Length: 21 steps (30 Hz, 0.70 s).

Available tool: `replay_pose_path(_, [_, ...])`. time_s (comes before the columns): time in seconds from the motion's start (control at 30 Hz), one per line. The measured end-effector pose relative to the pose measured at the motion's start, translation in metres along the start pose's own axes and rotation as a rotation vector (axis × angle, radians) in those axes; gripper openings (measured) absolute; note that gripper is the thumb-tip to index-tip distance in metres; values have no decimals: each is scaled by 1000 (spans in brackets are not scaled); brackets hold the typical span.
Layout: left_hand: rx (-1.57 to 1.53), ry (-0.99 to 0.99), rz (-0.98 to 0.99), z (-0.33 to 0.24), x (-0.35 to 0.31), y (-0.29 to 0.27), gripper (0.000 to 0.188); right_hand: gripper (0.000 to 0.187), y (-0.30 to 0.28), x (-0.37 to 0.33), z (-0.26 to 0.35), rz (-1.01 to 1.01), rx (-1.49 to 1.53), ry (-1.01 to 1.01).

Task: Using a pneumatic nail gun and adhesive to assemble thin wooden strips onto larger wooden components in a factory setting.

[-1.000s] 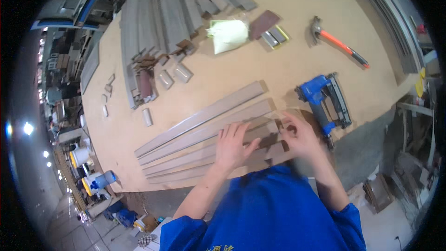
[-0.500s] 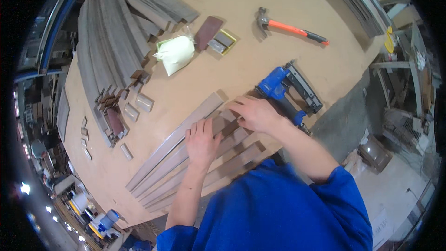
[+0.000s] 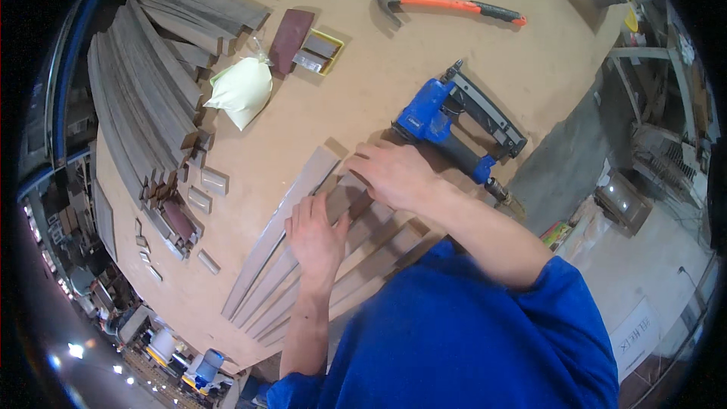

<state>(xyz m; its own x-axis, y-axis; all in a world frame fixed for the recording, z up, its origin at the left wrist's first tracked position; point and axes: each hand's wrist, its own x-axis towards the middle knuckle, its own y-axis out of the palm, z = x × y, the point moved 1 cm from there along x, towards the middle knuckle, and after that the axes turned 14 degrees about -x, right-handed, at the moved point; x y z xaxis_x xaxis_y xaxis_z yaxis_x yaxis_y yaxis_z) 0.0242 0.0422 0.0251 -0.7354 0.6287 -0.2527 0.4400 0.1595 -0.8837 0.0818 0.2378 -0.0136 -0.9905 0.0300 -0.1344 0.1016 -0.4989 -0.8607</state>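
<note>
Several grey-brown wooden slats lie fanned out on the table in front of me. My left hand (image 3: 314,236) grips the second wooden slat (image 3: 276,273) from the left, fingers on one side and thumb on the other. Near that slat's far end, my right hand (image 3: 395,176) bends its fingers over the wood, partly hiding it. To the left lies the outermost slat (image 3: 297,188), apart from my fingers. Just beyond my right hand, a blue nail gun (image 3: 428,115) rests on its side.
An orange-handled claw hammer (image 3: 441,1) lies at the table's far side. Leftward are a pale tied bag (image 3: 242,93), maroon sandpaper (image 3: 291,42), a yellow-edged box (image 3: 330,62), stacked curved slats (image 3: 140,98) and small blocks (image 3: 214,181). The table's right edge (image 3: 556,125) drops to the floor.
The view has shifted, so the hammer, bag and stacked slats appear farther up and left. Both hands stay on the same slat, with little visible movement against it.
</note>
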Motion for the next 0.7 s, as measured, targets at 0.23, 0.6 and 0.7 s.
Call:
replay_pose_path(0.23, [9, 14, -10, -1, -2, 1, 53, 49, 2, -38, 19, -15, 130, 228])
replay_pose_path(0.6, [-21, 35, 10, 1, -1, -3, 54, 51, 5, -42, 25, -60, 150, 262])
replay_pose_path(0.7, [-26, 42, 16, 1, -1, -4, 54, 50, 6, -42, 24, -74, 137, 243])
